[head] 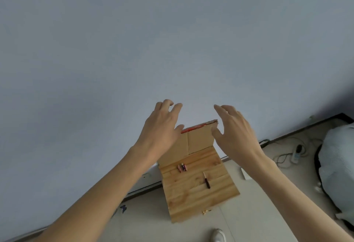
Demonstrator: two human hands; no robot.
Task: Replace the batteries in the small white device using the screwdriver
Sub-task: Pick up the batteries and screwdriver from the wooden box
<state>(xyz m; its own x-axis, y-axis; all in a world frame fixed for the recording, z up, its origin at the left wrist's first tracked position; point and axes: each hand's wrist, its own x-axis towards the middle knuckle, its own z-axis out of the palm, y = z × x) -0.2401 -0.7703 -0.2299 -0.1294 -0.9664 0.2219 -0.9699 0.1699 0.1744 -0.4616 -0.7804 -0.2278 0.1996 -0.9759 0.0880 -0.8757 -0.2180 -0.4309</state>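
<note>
Viewing direction: forward and down, over 2 bare forearms raised before a pale wall (134,50).
Left hand (161,126): fingers apart and loosely curved, holding nothing; its thumb lies over the upper left edge of the cardboard in this view, and contact cannot be told.
Right hand (235,132): fingers spread and slightly bent, holding nothing; its thumb is just beside the upper right edge of the cardboard.
Tabletop (191,194): small, of pale wooden planks, standing against the wall, below and between the hands.
Cardboard (197,142): brown sheet standing upright at the far edge of the tabletop, with a red strip along its top.
Batteries (182,167): small reddish cluster lying near the far left of the tabletop, close to the cardboard; the count is unclear.
Screwdriver (206,180): dark handle, thin shaft, lying flat right of centre, apart from the batteries.
White object (246,173): flat piece on the floor (258,213) right of the tabletop, partly hidden by the right forearm; whether it is the device cannot be told.
Surroundings: power strip (297,155) with cables and a pale bundle (337,155) at right; white shoe (218,235) at the bottom edge.
</note>
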